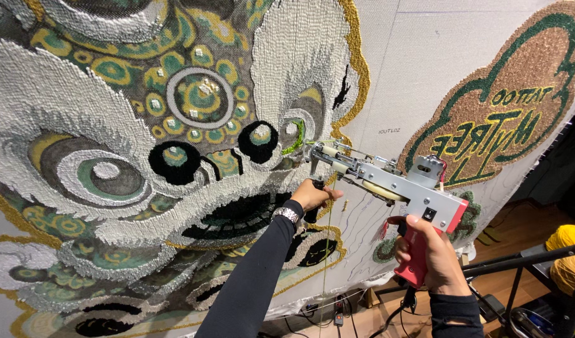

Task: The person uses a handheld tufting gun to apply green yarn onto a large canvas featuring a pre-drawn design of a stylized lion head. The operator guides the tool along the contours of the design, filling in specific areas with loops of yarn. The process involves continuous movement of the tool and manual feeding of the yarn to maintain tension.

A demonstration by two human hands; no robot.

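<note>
A metal tufting gun [388, 181] with a red pistol grip is pressed nose-first against a large stretched cloth [425, 56]. My right hand [428, 253] is wrapped around the red grip. My left hand [312, 195], in a black sleeve with a silver wristwatch, holds the gun's front handle near the needle. The needle end touches the cloth at the edge of a big tufted lion-head design [175, 125] in white, green, gold and black. A thin yarn strand [326, 250] hangs down below the gun.
A brown, green and yellow tufted emblem [507, 106] fills the cloth's upper right. A yellow yarn ball [566, 253] sits at the right edge behind black metal bars [519, 260]. Cables and a wooden floor [362, 316] lie below.
</note>
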